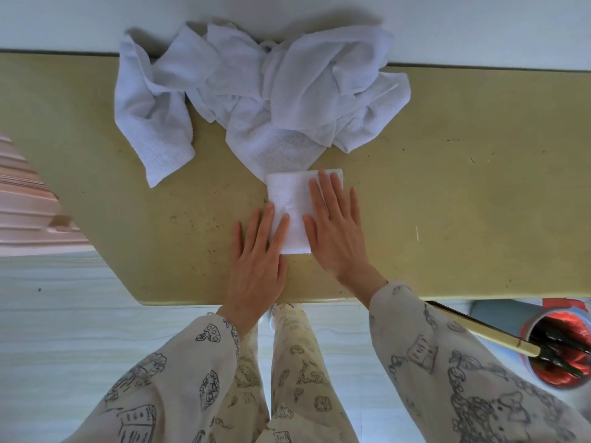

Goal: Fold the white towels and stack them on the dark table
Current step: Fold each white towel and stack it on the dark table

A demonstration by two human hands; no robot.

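A small folded white towel [292, 199] lies flat on the olive-yellow table [447, 187], near the front edge. My left hand [259, 257] lies flat with straight fingers on the towel's lower left part. My right hand [335, 228] presses flat on its right side, fingers spread. Behind it a heap of crumpled white towels [256, 91] covers the back middle of the table and leans against the wall; one loose towel [153, 132] trails down on the left.
A pink ribbed object [28, 212] stands at the left, beside the table. A bin with a red liner [556, 346] stands on the floor at the lower right, with a pale stick leaning into it. White wall behind.
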